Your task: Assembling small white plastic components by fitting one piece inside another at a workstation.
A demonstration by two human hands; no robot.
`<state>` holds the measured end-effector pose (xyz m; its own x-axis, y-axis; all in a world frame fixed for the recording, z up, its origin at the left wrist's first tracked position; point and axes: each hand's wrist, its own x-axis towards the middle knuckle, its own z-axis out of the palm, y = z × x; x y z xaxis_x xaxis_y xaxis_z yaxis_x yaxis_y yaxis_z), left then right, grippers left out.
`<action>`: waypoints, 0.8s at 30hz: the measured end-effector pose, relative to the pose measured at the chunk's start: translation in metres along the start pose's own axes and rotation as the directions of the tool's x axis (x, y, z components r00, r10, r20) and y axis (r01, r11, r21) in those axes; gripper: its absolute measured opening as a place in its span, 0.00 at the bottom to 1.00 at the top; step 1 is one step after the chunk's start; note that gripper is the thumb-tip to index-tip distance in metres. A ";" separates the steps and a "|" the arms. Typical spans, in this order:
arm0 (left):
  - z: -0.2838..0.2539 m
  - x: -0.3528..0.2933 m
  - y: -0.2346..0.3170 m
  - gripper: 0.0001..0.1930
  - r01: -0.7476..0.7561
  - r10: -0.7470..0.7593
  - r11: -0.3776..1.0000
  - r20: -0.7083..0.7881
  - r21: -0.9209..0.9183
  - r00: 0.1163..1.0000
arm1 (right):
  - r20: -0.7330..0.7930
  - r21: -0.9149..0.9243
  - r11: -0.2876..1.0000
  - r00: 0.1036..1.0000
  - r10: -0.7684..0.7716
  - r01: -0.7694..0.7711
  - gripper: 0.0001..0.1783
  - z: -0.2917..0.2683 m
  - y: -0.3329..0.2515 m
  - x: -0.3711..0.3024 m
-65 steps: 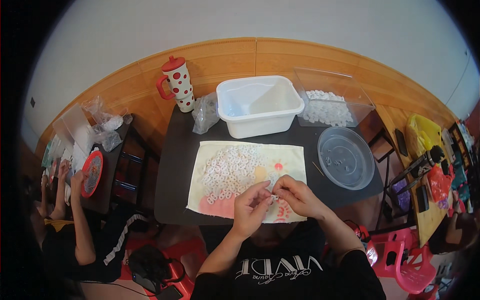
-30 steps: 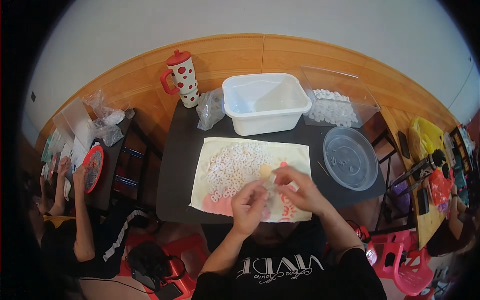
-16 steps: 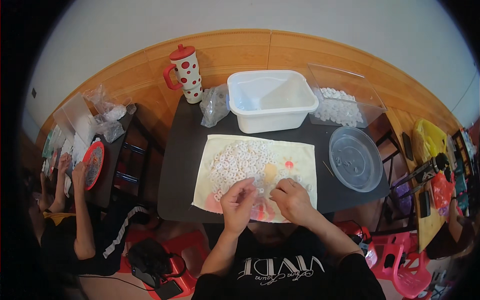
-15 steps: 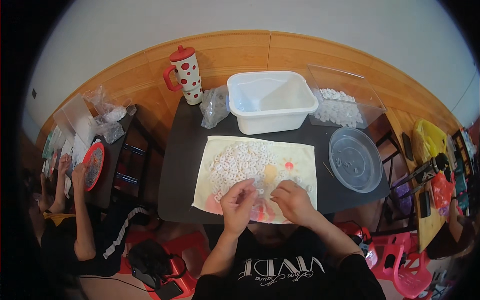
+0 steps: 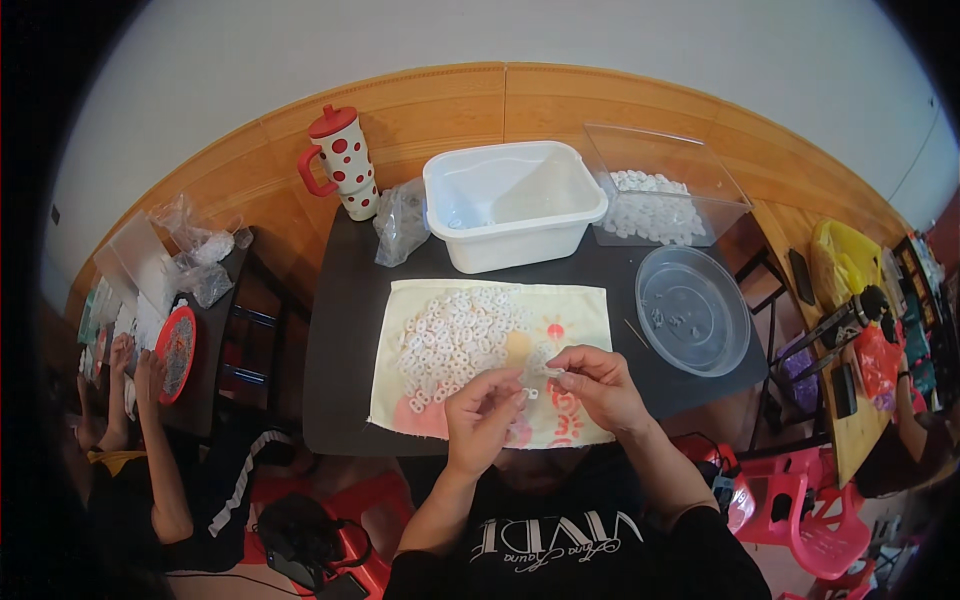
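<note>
White tub (image 5: 515,245) beyond cloth (image 5: 585,312), right hand (image 5: 607,393) pinching pale piece (image 5: 552,372), left hand (image 5: 478,422) half-curled, hold unclear

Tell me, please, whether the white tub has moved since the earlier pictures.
No. Judged against the black table, the white tub shows no shift either way; the whole view shifted instead.

Parted the left hand (image 5: 482,415) and the right hand (image 5: 604,393), joined at the fingertips about two seconds earlier. Since half a second before, moved the right hand's tips farther up the cream cloth (image 5: 587,312), bringing a small pale piece (image 5: 551,372) into sight there. Tilted the view slightly rightward.
</note>
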<state>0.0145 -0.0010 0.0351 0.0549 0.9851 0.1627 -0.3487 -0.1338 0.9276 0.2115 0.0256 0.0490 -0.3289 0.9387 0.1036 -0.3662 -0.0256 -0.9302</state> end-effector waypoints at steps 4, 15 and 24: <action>0.002 -0.001 0.001 0.15 -0.014 0.014 1.000 0.009 0.024 1.000 | 0.066 0.005 1.000 0.998 0.006 -0.007 0.10 -0.006 0.002 0.003; 0.005 -0.003 0.001 0.16 0.001 0.000 1.000 0.043 -0.002 0.999 | -0.060 -0.227 0.973 0.996 -0.063 0.048 0.11 0.015 -0.016 -0.003; 0.010 -0.004 0.004 0.17 -0.008 0.010 1.000 0.077 -0.023 0.997 | 0.121 -0.504 0.810 0.953 -0.277 0.300 0.10 0.014 -0.014 0.002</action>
<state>0.0218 -0.0063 0.0414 0.1234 0.9725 0.1974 -0.3703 -0.1394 0.9184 0.2041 0.0235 0.0674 -0.3171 0.8602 0.3994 0.0435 0.4339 -0.8999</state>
